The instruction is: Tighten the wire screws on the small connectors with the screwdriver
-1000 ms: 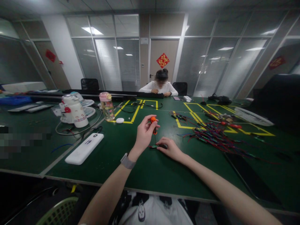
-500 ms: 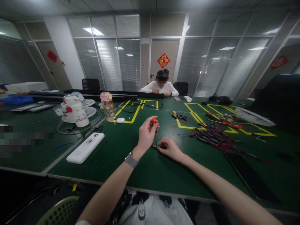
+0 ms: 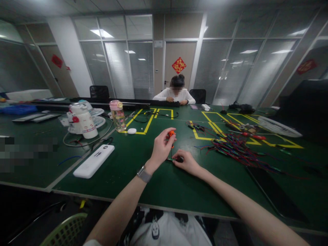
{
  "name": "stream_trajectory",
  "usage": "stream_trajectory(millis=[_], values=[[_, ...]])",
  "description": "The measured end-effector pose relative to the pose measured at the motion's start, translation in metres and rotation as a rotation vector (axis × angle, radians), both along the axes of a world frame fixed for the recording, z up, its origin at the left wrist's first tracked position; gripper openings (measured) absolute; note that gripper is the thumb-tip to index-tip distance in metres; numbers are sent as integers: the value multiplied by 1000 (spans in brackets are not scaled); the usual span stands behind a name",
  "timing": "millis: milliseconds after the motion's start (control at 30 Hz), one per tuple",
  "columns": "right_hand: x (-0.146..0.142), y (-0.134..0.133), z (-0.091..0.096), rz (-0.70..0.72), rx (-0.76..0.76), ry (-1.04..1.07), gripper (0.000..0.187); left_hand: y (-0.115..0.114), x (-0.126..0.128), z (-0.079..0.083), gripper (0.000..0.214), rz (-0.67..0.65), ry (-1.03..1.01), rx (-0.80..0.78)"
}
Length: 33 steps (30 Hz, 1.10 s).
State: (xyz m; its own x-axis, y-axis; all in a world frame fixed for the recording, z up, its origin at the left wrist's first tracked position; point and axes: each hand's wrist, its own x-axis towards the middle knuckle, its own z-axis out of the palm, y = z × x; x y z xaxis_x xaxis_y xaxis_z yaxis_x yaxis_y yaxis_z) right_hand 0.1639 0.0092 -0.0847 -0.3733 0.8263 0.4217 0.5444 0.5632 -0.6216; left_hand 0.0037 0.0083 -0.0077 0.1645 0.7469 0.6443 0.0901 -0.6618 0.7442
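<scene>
Left grip (image 3: 162, 147) closed round orange screwdriver (image 3: 172, 134), my right grip (image 3: 188, 162) pinching small board (image 3: 170, 159), inward from near edge of tabletop (image 3: 164, 193). Screwdriver could skid if right pinch slackens.

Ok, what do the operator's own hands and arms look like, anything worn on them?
Both the left hand and right hand are ungloved, with bare forearms. A watch with a grey band sits on the left wrist; nothing shows on the right. A white sleeve edge shows at the bottom left.
</scene>
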Motion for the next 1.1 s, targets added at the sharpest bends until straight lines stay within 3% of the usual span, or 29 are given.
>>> stream_trajectory(millis=[233, 433, 633, 867, 1100], values=[[5, -3, -2, 37, -13, 26, 9, -11, -6, 20, 25, 47, 219, 122], [8, -8, -1, 47, -21, 10, 10, -8, -1, 33, 21, -101, 307, 115], [3, -9, 4, 4, 13, -50, 7, 8, 3, 23, 18, -160, 132, -2], [-3, -3, 5, -11, -11, -84, 3, -3, 12, 12, 24, -171, 53, 52], [9, -24, 34, 59, -102, -292, 20, -2, 12, 8, 22, -164, 36, 79]])
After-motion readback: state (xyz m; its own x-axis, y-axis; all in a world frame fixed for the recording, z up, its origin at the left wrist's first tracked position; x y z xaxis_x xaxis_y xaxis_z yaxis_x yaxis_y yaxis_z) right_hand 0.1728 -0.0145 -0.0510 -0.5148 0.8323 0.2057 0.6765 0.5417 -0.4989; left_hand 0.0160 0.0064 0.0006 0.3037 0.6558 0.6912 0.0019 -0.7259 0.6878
